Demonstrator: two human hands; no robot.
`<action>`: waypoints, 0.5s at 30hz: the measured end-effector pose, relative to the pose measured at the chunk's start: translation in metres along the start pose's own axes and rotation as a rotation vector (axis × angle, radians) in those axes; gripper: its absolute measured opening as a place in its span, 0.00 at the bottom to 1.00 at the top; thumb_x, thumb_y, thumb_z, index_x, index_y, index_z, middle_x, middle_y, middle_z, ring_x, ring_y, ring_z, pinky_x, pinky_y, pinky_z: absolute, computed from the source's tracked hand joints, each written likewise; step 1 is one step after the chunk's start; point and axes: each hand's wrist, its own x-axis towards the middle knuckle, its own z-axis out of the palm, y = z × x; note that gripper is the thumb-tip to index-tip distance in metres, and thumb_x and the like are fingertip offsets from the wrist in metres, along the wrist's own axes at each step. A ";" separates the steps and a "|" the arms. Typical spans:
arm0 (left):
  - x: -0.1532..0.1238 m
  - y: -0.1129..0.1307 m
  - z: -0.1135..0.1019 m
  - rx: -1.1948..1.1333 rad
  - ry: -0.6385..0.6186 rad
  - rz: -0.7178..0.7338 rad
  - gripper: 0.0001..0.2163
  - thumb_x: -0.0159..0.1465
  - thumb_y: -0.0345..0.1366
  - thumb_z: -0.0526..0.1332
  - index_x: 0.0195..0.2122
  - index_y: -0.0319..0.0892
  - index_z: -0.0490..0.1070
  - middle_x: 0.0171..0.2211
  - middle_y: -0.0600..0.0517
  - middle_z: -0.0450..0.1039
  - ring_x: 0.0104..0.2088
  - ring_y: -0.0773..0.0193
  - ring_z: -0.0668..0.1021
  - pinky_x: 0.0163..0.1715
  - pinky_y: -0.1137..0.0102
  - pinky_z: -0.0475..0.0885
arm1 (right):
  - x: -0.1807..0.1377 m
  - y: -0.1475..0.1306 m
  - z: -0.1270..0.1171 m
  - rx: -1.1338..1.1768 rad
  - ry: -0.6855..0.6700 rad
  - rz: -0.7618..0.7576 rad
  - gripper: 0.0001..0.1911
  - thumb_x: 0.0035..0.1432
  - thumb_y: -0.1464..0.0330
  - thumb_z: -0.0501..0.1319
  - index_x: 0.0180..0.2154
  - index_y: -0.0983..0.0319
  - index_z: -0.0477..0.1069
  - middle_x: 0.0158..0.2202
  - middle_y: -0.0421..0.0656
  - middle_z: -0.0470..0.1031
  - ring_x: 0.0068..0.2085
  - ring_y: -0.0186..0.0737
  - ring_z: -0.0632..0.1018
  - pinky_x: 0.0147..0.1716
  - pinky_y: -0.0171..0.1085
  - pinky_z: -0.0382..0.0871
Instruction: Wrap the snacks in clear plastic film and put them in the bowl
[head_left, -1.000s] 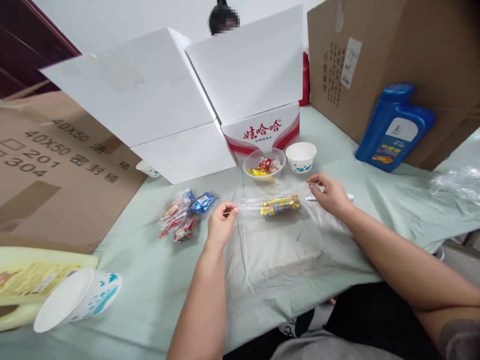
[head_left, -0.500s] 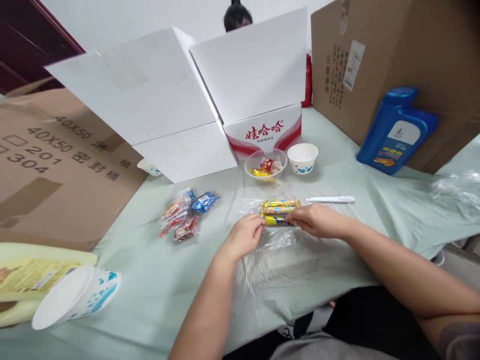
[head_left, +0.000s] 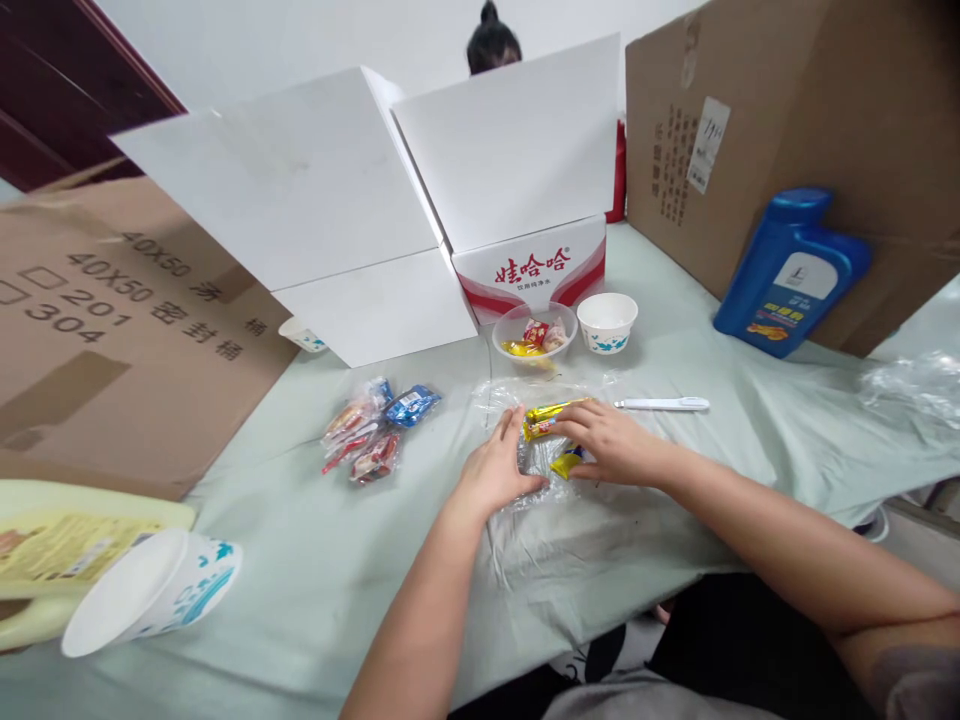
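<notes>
Near the middle of the frame, yellow packets (head_left: 568, 462) lie amid crumpled film (head_left: 538, 458), seemingly not enclosed, so the work looks partway; left of centre, a bundle (head_left: 375, 460) sits apart. At their left ends, the left hand (head_left: 491, 472) spreads wide; the right hand (head_left: 616, 445) arches over them, its grip unclear.

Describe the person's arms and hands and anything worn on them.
The left hand and right hand wear no gloves. The left forearm and right forearm are uncovered, with no watch or bracelet visible. What looks like a grey sleeve shows at the lower right.
</notes>
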 end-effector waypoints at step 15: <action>0.003 -0.008 -0.001 -0.012 -0.073 -0.027 0.49 0.43 0.47 0.73 0.65 0.43 0.54 0.68 0.40 0.47 0.63 0.45 0.63 0.57 0.62 0.63 | 0.022 0.014 -0.015 0.057 -0.349 -0.028 0.18 0.47 0.67 0.65 0.42 0.61 0.71 0.35 0.45 0.76 0.34 0.44 0.76 0.31 0.36 0.63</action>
